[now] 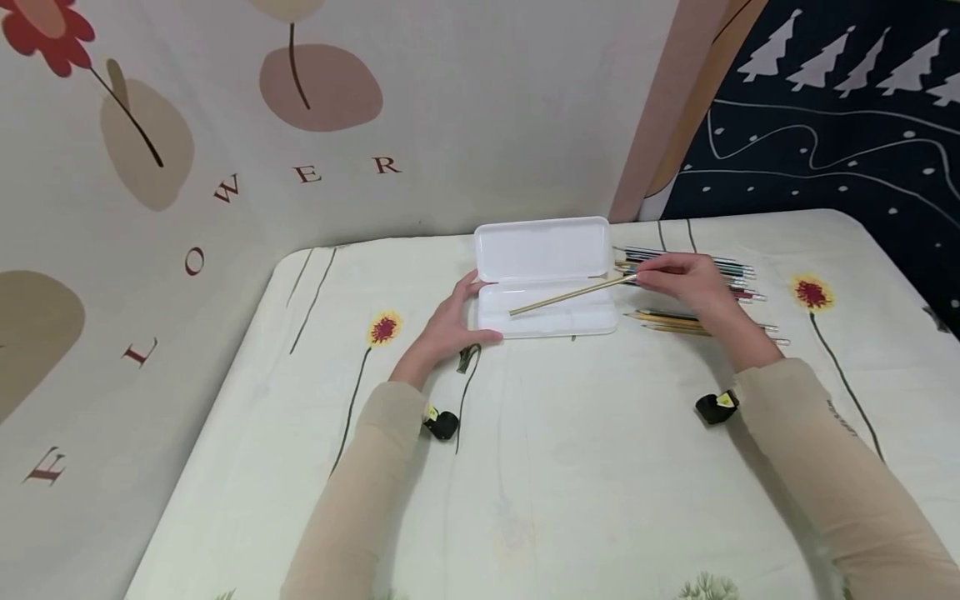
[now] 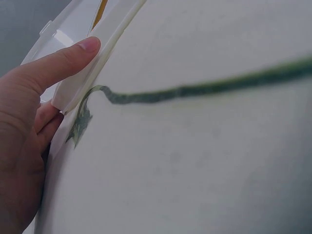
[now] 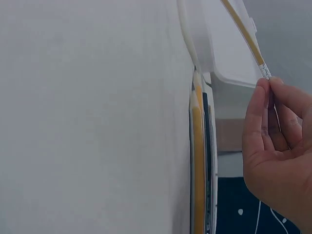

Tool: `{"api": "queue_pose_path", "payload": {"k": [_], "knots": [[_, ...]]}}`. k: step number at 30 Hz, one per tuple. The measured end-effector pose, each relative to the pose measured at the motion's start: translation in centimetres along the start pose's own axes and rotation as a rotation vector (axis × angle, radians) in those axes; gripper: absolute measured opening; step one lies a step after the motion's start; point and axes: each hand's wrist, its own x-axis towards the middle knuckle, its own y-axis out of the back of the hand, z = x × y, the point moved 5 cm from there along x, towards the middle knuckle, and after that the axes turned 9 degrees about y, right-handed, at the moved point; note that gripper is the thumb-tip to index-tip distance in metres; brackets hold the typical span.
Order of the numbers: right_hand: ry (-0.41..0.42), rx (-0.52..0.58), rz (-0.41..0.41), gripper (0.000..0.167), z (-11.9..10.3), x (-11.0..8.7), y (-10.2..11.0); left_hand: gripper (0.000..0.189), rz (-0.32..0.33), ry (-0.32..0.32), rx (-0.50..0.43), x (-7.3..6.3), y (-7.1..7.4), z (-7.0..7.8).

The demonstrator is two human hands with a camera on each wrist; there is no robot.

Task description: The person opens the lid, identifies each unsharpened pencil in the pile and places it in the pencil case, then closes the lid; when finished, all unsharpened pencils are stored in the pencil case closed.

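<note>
A white plastic pencil case [image 1: 542, 250] lies with its lid swung back at the far side of the table. My left hand [image 1: 447, 323] holds the left end of its lower half, the thumb along the front rim in the left wrist view and the fingers round the end. Between thumb and fingertips, my right hand [image 1: 688, 286] pinches a yellow pencil [image 1: 572, 294] by its silvery end. The pencil slants left over the lower half of the case, its other end above the case floor. Right of the case, under and around my right hand, lie several pencils [image 1: 671, 322].
A cream cloth [image 1: 570, 467] printed with flowers covers the table. Behind it hangs a light curtain [image 1: 465, 108] with red letters, and at the right a dark cloth [image 1: 795, 150] with white trees. Black wrist cameras sit near both cuffs.
</note>
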Motion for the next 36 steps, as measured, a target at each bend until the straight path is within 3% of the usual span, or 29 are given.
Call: {"api": "queue_pose_path", "payload": {"k": [5, 8, 20, 25, 28, 32, 36], "knots": [[0.013, 0.031, -0.008, 0.009, -0.1, 0.3, -0.7, 0.116, -0.002, 0.008, -0.006, 0.0, 0.0, 0.0], [0.017, 0.018, -0.005, 0.018, -0.2, 0.3, -1.0, 0.116, 0.002, 0.004, -0.008, 0.0, 0.1, 0.1], [-0.018, -0.002, 0.058, 0.029, -0.2, 0.6, -1.5, 0.115, -0.001, 0.009, -0.010, 0.1, 0.0, 0.0], [0.011, -0.001, 0.036, 0.019, -0.3, 0.7, -2.2, 0.115, 0.000, 0.011, -0.002, 0.1, 0.0, 0.1], [0.009, -0.028, 0.009, 0.019, -0.3, 0.7, -2.7, 0.116, -0.002, 0.014, 0.000, 0.0, 0.0, 0.1], [-0.013, -0.192, -0.044, 0.031, -0.1, 0.9, -3.1, 0.116, -0.005, 0.012, -0.001, -0.1, 0.0, 0.2], [-0.007, -0.297, -0.101, 0.031, 0.0, 1.1, -3.5, 0.116, -0.004, 0.010, 0.001, -0.1, 0.1, 0.2]]}}
